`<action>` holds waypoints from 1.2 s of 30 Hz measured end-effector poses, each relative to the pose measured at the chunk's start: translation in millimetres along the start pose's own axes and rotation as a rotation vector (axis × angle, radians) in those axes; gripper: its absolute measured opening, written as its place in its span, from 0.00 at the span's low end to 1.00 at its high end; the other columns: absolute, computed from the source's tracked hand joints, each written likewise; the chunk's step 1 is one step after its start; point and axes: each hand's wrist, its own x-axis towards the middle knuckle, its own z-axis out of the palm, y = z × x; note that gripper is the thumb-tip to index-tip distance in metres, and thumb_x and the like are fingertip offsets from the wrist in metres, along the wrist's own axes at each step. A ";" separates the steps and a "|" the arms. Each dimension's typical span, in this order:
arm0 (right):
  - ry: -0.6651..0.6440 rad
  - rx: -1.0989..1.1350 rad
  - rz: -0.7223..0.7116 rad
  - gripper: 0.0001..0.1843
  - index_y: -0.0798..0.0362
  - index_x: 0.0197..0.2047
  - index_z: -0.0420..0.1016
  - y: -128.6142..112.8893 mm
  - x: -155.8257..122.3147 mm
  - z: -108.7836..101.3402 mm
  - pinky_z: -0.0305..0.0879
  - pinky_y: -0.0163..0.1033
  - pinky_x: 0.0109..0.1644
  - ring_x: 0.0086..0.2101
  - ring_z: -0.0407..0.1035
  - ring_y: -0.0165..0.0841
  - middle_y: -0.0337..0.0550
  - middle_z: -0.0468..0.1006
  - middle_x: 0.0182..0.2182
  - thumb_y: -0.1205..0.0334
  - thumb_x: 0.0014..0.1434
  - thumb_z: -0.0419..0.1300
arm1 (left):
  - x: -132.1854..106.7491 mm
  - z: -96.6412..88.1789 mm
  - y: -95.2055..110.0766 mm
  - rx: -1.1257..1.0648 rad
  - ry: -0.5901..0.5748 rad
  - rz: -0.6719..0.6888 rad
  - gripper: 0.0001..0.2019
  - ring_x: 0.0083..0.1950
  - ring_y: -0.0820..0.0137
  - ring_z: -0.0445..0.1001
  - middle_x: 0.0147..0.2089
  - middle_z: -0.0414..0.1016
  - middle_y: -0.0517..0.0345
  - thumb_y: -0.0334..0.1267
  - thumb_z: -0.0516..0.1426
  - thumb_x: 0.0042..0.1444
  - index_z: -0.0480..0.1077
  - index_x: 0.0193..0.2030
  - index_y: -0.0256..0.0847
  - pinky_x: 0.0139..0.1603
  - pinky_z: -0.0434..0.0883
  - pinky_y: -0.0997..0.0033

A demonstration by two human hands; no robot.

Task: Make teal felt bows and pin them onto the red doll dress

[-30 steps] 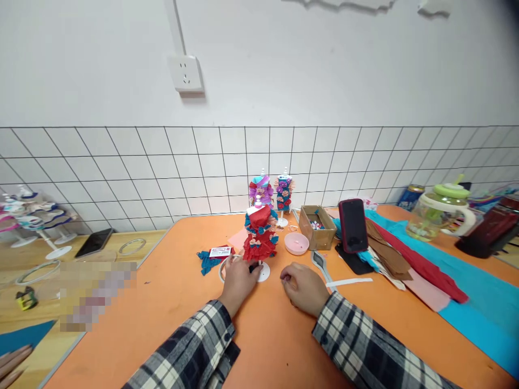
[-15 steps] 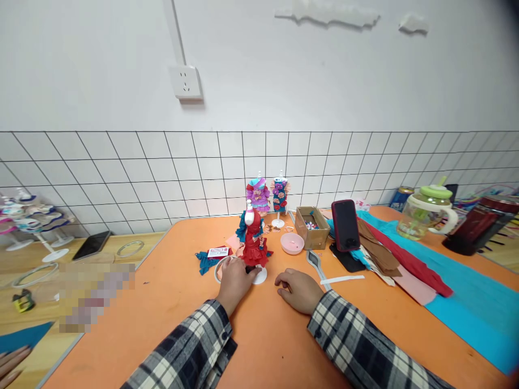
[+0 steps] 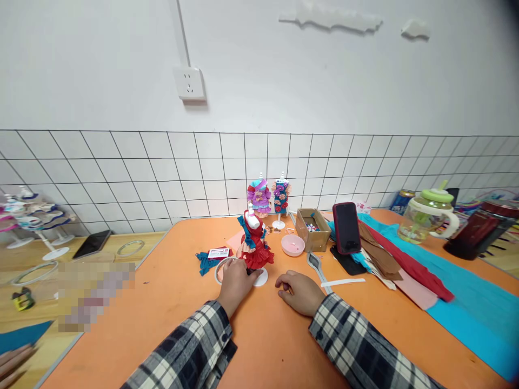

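A small dress form in a ruffled red dress with a blue piece at its side stands on a round white base. At the left side of that base, my left hand is closed on its edge, with the fingertips partly hidden. My right hand rests on the orange table to the right, its fingers loosely curled and apart, holding nothing. Beside my left hand lies a ring-shaped roll of tape.
Two more dressed forms stand near the wall. A pink bowl, a cardboard box, a propped phone, fabric strips and a jug are on the right. Another person's hand shows at lower left.
The red-dressed form has turned on its stand, bringing the blue piece round toward the front. My left hand stays at the base; my right hand has hardly moved.
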 end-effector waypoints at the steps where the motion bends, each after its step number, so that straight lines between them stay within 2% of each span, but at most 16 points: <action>1: -0.002 0.004 -0.001 0.12 0.48 0.42 0.75 0.1 -0.1 -0.3 0.53 0.34 0.36 0.35 0.67 0.31 0.39 0.74 0.35 0.62 0.54 0.57 | -0.1 -0.1 0.0 -0.004 0.002 0.001 0.14 0.39 0.59 0.73 0.29 0.77 0.52 0.49 0.61 0.49 0.74 0.27 0.40 0.48 0.61 0.63; 5: -0.006 0.017 -0.006 0.12 0.48 0.42 0.75 0.6 0.0 -0.6 0.54 0.34 0.36 0.35 0.67 0.30 0.38 0.73 0.34 0.63 0.54 0.57 | -1.1 1.1 0.0 -0.032 0.014 0.031 0.13 0.41 0.58 0.73 0.32 0.78 0.52 0.48 0.60 0.51 0.75 0.29 0.40 0.47 0.61 0.62; 12: -0.007 0.022 -0.013 0.12 0.48 0.42 0.75 1.7 0.2 0.2 0.54 0.34 0.36 0.35 0.67 0.30 0.38 0.73 0.34 0.63 0.54 0.57 | -3.3 4.2 0.3 -0.072 0.036 0.072 0.12 0.44 0.58 0.72 0.37 0.79 0.53 0.46 0.63 0.47 0.75 0.35 0.41 0.48 0.61 0.62; 19: -0.007 0.009 -0.014 0.12 0.48 0.42 0.75 0.7 -0.4 -0.1 0.54 0.34 0.36 0.35 0.67 0.30 0.38 0.73 0.34 0.62 0.54 0.57 | -3.4 4.1 -1.7 -0.095 0.042 0.081 0.09 0.42 0.58 0.72 0.34 0.78 0.52 0.44 0.62 0.49 0.76 0.31 0.40 0.47 0.60 0.61; 25: -0.014 -0.001 -0.017 0.12 0.48 0.43 0.75 -0.5 0.3 -2.1 0.53 0.34 0.35 0.35 0.67 0.31 0.38 0.73 0.35 0.62 0.54 0.57 | -2.9 6.3 -3.3 -0.108 0.021 0.148 0.05 0.40 0.62 0.73 0.32 0.78 0.56 0.39 0.59 0.52 0.76 0.31 0.43 0.50 0.59 0.61; 32: -0.024 -0.006 -0.028 0.12 0.48 0.43 0.74 0.0 -1.7 -3.3 0.53 0.35 0.36 0.35 0.67 0.31 0.39 0.73 0.36 0.60 0.55 0.58 | -1.6 10.6 -7.2 -0.117 0.057 0.158 0.08 0.49 0.57 0.71 0.44 0.79 0.52 0.39 0.57 0.56 0.77 0.39 0.43 0.53 0.60 0.59; 36: -0.029 -0.006 -0.031 0.12 0.47 0.44 0.74 -0.1 -2.8 -3.6 0.53 0.35 0.36 0.35 0.67 0.31 0.38 0.73 0.36 0.60 0.55 0.58 | -1.1 11.0 -7.3 -0.115 0.046 0.165 0.09 0.51 0.57 0.70 0.45 0.79 0.52 0.37 0.55 0.57 0.77 0.40 0.43 0.54 0.60 0.58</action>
